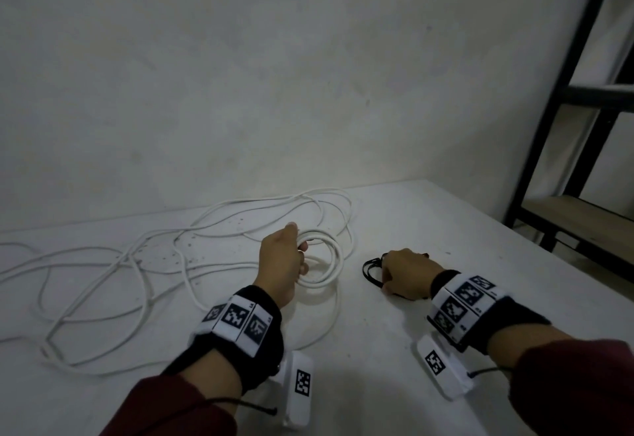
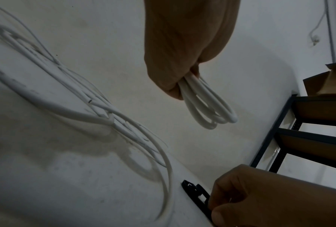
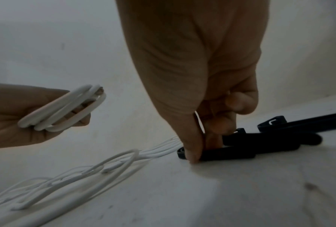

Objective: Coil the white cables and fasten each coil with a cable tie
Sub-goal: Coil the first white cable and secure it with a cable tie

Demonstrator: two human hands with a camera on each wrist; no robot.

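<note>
A small coil of white cable [image 1: 327, 262] is gripped by my left hand [image 1: 302, 255], held just above the white table [image 1: 394, 350]. The rest of the white cable [image 1: 103, 281] sprawls in loose loops to the left and behind. Right of the coil lie a few black cable ties [image 1: 372, 269]. My right hand [image 1: 384, 276] is down on them. In the right wrist view its thumb [image 3: 190, 147] and fingers pinch one black cable tie [image 3: 225, 155] against the table. The coil [image 2: 207, 106] hangs from my left hand's fingers in the left wrist view, where a cable tie [image 2: 196, 194] also shows.
A black metal shelf rack [image 1: 583, 120] stands at the table's right, with a cardboard box [image 2: 328, 81] on it. A pale wall [image 1: 274, 75] runs along the table's far edge. More black ties [image 3: 299, 124] lie behind my right hand.
</note>
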